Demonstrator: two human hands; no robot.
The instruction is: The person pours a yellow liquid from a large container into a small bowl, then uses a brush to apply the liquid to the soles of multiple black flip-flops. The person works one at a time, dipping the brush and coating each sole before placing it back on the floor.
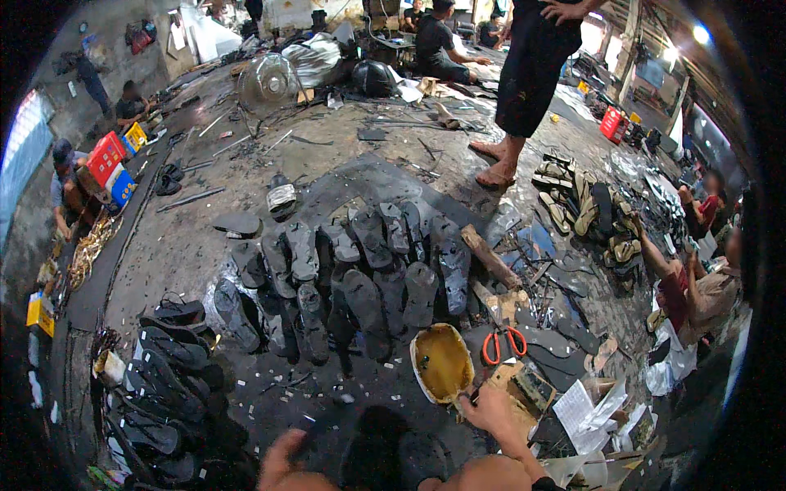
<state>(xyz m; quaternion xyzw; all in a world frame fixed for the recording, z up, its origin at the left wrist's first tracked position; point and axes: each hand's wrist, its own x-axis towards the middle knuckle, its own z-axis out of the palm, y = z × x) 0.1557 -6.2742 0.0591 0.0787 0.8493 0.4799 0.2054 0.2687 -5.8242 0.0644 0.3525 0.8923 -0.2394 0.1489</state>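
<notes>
right grip (490, 409): fingers curled by the basin's (416, 368) lower right rim; whether they grasped anything could not be told.
left grip (282, 458): blurred at the lower edge, its hold unclear, near dark shapes (368, 442) too shadowed to name.
basin: amber-filled, it sat on the floor (270, 397) just beyond the right grip.
scissors (493, 347): orange-handled, lying just right of the basin.
papers (588, 416): crowded the right grip's outer side.
dark soles (363, 295): massed beyond the basin, a wooden block (491, 258) along their right edge.
sandal stack (168, 376): far left; scrap-strewn floor lay open between it and the basin.
</notes>
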